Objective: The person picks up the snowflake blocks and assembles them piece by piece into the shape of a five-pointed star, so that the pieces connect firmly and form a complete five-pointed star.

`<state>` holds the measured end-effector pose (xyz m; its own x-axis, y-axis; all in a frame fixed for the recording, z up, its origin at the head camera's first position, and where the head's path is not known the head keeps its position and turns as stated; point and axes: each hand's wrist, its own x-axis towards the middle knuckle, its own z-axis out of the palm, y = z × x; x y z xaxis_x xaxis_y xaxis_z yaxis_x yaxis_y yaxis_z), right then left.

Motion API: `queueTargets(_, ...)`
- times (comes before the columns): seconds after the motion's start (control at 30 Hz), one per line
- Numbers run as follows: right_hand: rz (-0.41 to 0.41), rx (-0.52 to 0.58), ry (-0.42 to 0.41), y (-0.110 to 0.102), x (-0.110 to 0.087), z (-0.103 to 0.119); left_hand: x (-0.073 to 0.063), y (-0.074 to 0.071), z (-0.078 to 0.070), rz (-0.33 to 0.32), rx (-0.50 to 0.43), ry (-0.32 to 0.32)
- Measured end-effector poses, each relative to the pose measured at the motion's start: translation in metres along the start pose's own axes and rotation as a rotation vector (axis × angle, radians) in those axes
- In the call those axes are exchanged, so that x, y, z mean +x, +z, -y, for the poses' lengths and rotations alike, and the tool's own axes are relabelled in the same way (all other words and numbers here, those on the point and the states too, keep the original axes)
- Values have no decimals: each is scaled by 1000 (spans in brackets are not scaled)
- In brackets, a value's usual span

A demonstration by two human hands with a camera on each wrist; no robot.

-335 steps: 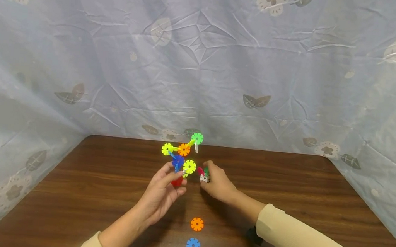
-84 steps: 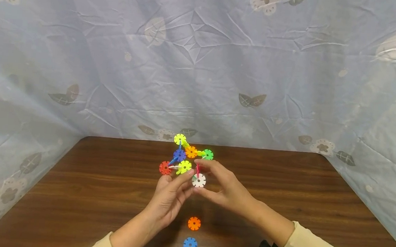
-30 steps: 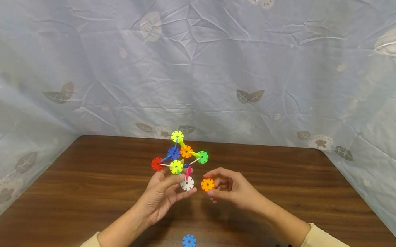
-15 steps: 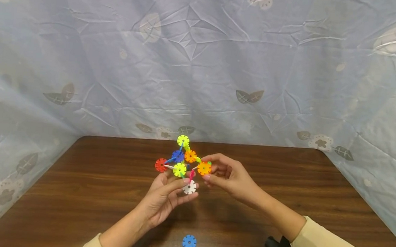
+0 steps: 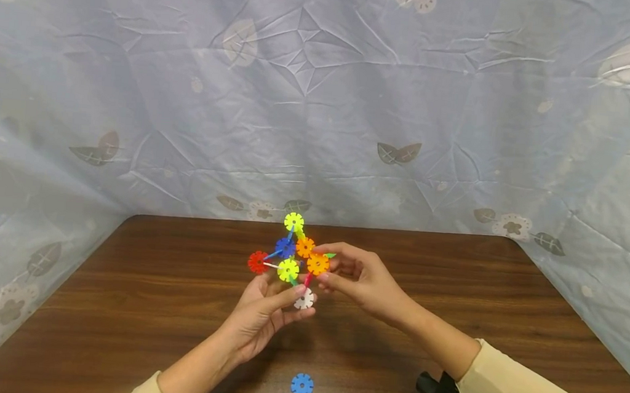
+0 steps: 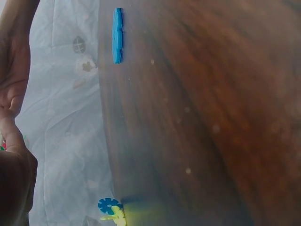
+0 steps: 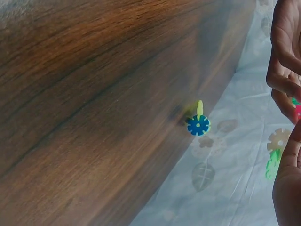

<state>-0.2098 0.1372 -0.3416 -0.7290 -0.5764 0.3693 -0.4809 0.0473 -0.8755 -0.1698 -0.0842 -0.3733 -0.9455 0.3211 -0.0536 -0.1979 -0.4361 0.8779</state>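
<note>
In the head view my left hand (image 5: 261, 312) holds a structure of slotted plastic discs, its thumb on the white disc (image 5: 304, 299) at the near end. Joined in it are a red disc (image 5: 257, 262), a dark blue disc (image 5: 285, 247), yellow discs (image 5: 288, 270) and an orange disc (image 5: 305, 247), with others set edgewise. My right hand (image 5: 366, 284) pinches another orange disc (image 5: 318, 264) between thumb and index finger, against the structure's right side. A green disc (image 5: 330, 256) is mostly hidden behind those fingers. Whether the pinched disc's slot is engaged I cannot tell.
A loose light-blue disc (image 5: 302, 386) lies on the wooden table (image 5: 145, 306) near its front edge. Behind the table hangs a patterned grey-blue cloth (image 5: 320, 129). In the left wrist view a blue disc (image 6: 117, 35) appears edge-on.
The loose orange disc was picked off the table by my right hand and brought up and left to the structure. Earlier, the piece with the white disc was brought to the structure, now in my left hand.
</note>
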Motion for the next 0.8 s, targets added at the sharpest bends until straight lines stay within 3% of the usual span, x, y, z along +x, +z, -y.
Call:
queueTargets(0.2,30,-25,-8,2,2,3,0,0,-1,8,23,7)
queueTargets(0.5,35,-119,8,-1,6,9,1,1,-5,-61,52,22)
queueTargets(0.8,35,-224,-33,-2,6,11,0,3,-7,-67,93,51)
